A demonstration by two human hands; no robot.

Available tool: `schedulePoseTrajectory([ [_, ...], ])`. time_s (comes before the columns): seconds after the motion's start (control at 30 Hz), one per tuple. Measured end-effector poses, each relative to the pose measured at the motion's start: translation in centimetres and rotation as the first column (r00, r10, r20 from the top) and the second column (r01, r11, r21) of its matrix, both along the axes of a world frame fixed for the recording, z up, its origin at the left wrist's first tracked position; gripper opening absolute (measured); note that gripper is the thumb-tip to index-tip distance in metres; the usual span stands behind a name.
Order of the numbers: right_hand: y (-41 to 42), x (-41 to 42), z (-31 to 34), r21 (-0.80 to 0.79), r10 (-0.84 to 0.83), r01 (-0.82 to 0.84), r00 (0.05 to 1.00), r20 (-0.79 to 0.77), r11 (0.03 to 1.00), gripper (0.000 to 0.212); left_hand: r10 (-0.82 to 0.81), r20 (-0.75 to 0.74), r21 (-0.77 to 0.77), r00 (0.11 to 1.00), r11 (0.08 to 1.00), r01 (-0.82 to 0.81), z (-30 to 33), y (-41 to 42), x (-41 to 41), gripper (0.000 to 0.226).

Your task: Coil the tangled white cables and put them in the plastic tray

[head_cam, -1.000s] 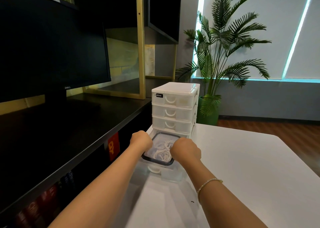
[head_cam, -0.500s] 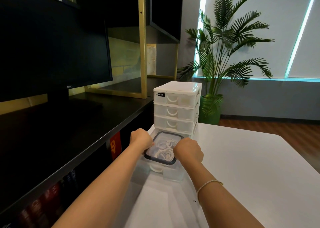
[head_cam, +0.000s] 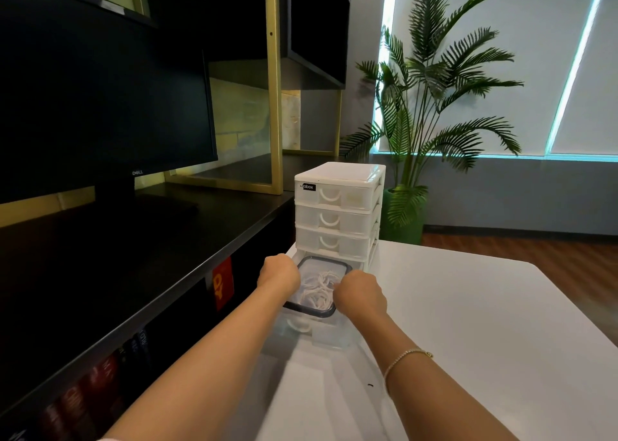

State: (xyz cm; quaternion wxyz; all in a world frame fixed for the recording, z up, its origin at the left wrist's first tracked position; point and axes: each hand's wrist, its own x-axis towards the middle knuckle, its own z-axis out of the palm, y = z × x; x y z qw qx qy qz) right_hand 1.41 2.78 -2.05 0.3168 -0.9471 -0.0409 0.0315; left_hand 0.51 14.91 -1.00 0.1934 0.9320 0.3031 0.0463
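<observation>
While white cables [head_cam: 317, 290] lie inside, left hand [head_cam: 279, 275], right hand [head_cam: 361, 295], each grip curled on tray [head_cam: 309, 311] rim

Cables [head_cam: 317, 290] in tray [head_cam: 309, 311], tray in pulled-out bottom drawer [head_cam: 321, 335] of drawer unit [head_cam: 337, 213] on table [head_cam: 468, 323].

Drawer tower [head_cam: 337, 206] blocks ahead, black shelf [head_cam: 133, 256] the left; white table [head_cam: 485, 323] lies open rightward.

clear plastic tray [head_cam: 309, 310]; glossy white plastic drawer unit [head_cam: 337, 213]; matt white table [head_cam: 468, 323].
</observation>
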Motion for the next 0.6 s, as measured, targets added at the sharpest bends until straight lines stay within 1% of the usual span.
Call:
schedulePoseTrajectory([
  [0.13,-0.2,-0.4,0.4,-0.068,0.055,-0.056,0.998,-0.015,0.996,0.025,0.0,0.062,0.032,0.998,0.999,-0.002,0.0,-1.3,-0.2,0.027],
  [0.23,-0.9,-0.7,0.7,-0.122,0.084,-0.08,0.996,0.023,0.989,0.023,-0.015,0.115,0.121,0.993,0.993,0.001,0.2,-2.3,-0.5,0.025],
  [0.3,-1.8,-0.7,0.9,-0.13,0.094,-0.088,0.995,0.037,0.988,0.022,-0.027,0.132,0.172,0.991,0.985,0.004,0.3,-3.1,-0.6,0.026],
  [0.37,-2.4,-0.6,1.1,-0.133,0.11,-0.103,0.993,0.045,0.986,0.02,-0.032,0.144,0.18,0.989,0.984,0.006,0.4,-3.5,-0.5,0.026],
  [0.47,-4.6,-0.1,1.0,-0.153,0.121,-0.115,0.992,0.025,0.981,0.017,-0.097,0.144,0.212,0.985,0.975,0.065,0.0,-5.2,0.2,0.024],
  [0.5,-5.4,0.0,0.9,-0.159,0.111,-0.11,0.994,-0.001,0.981,0.018,-0.124,0.166,0.21,0.978,0.974,0.088,-0.1,-5.9,0.5,0.024],
  [0.6,-7.8,1.1,0.4,-0.183,0.059,-0.064,0.998,-0.032,0.981,0.031,-0.164,0.253,0.127,0.954,0.983,0.135,-0.1,-8.4,2.1,0.025],
])
